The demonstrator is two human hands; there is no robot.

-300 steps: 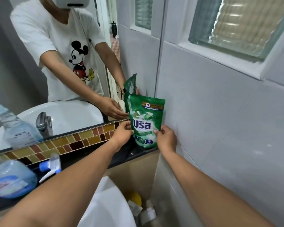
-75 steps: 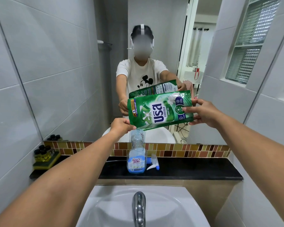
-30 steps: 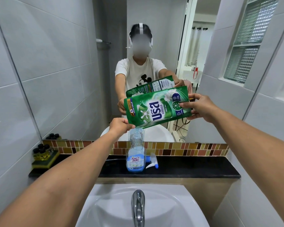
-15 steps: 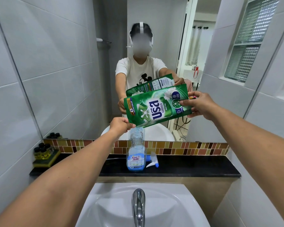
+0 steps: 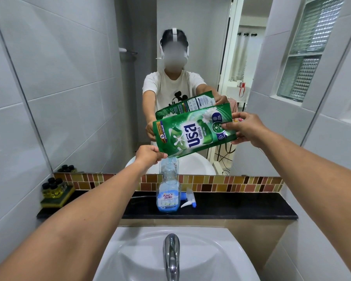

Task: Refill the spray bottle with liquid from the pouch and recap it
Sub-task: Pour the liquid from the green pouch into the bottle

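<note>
A green refill pouch (image 5: 193,135) lies tilted on its side in the air, its low left corner right over the open neck of a clear spray bottle (image 5: 168,194) that stands on the black ledge (image 5: 241,207). My left hand (image 5: 148,156) pinches the pouch's lower left corner. My right hand (image 5: 244,129) grips its raised right end. The bottle holds pale blue liquid in its lower part. Its white and blue trigger sprayer head (image 5: 188,200) lies on the ledge just right of the bottle.
A white sink (image 5: 130,252) with a chrome tap (image 5: 171,254) sits below the ledge. Several small dark-capped bottles on a yellow-green sponge (image 5: 54,192) stand at the ledge's left end. A mirror (image 5: 190,57) above a mosaic tile strip reflects me. Tiled walls close in on both sides.
Since ten seconds ago the pouch was lifted from the ledge's right corner and turned on its side over the bottle. In the last second its right end rose slightly, steepening the tilt.
</note>
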